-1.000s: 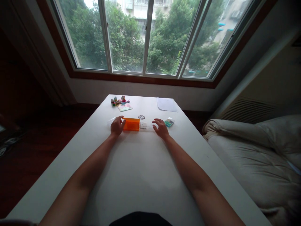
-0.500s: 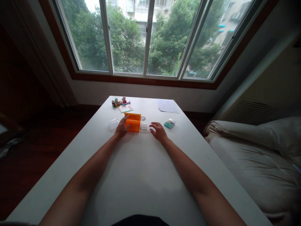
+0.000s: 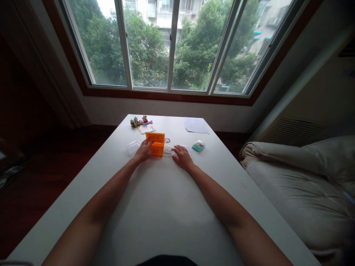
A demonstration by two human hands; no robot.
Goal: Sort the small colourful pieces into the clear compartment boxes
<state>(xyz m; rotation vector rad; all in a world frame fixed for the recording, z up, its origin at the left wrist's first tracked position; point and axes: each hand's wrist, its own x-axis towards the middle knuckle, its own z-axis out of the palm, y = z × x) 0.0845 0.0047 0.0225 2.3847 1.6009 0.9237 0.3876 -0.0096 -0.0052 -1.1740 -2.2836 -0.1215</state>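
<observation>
An orange translucent box [image 3: 156, 143] stands on a white table [image 3: 166, 207], tipped up on its edge. My left hand [image 3: 144, 150] grips its left side, fingers curled round it. My right hand [image 3: 181, 156] lies flat on the table just right of the box, fingers spread, touching a small white object [image 3: 167, 149] between hand and box. A clear plastic lid or tray [image 3: 132, 147] lies left of my left hand.
A small bag with green contents [image 3: 199, 146] lies right of my right hand. At the far edge are small toy figures [image 3: 139, 121], a coloured card [image 3: 146, 128] and a white sheet of paper [image 3: 195, 125]. A cushioned sofa [image 3: 299, 184] stands to the right. A window is behind.
My left hand has tipped the orange box from lying flat up onto its edge. My right hand has slid left toward the box.
</observation>
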